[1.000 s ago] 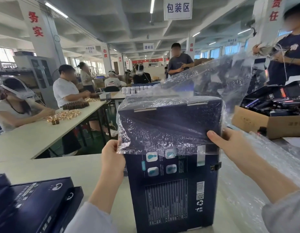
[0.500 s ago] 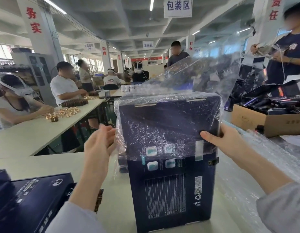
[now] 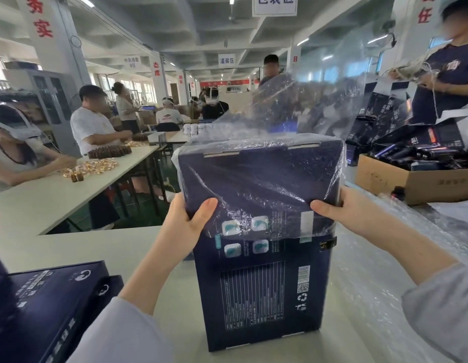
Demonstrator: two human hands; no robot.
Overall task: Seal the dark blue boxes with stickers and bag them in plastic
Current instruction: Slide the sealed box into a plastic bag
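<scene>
A dark blue box (image 3: pixel 261 297) is stood upright on the pale worktop (image 3: pixel 70 247), printed back panel toward the camera, with four small icons, a table of text, a QR code and a recycling mark seen on it. A clear plastic bag (image 3: pixel 254 184) is fitted over the top of the box and covers roughly its upper half; the bag's lower rim is seen across the icon rows, and the slack plastic is bunched and raised above the box top. The left hand (image 3: pixel 185 226) is clamped on the bagged left edge of the box, thumb laid on the plastic over the front face, the other fingers hidden behind. The right hand (image 3: pixel 343 210) is clamped on the bagged right edge in the same way, thumb on the front, fingers out of view behind the side. Grey sleeves are seen on both forearms. More dark blue boxes (image 3: pixel 44 305) are lain flat at the near left of the worktop, well apart from the held box. A heap of loose clear plastic (image 3: pixel 385 258) is spread on the right of the worktop. A cardboard carton (image 3: pixel 411 179) filled with dark items is set beyond it, far right. A second long table (image 3: pixel 44 195) at left is occupied by seated people, with small brown bottles (image 3: pixel 109 151) grouped on it. Other people are seen standing farther back.
</scene>
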